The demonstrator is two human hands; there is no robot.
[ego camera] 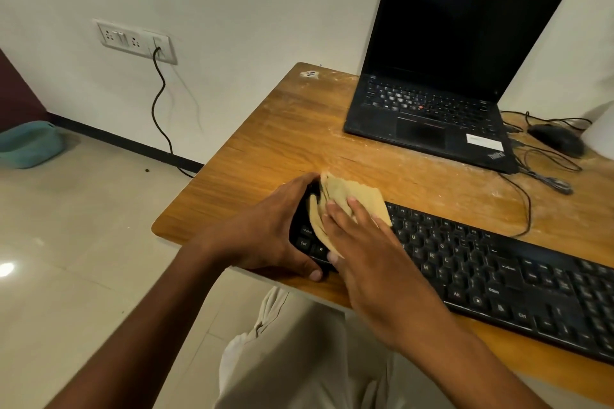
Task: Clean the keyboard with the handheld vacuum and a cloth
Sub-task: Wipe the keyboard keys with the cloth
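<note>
2 hands [319, 236] press soft, seemingly folded cloth [352, 199] onto keyboard [498, 269].

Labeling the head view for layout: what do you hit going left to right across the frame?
Teal tub on the floor → wall socket panel with its cable → left hand gripping the keyboard's end → cloth under the right hand → laptop → mouse.
</note>
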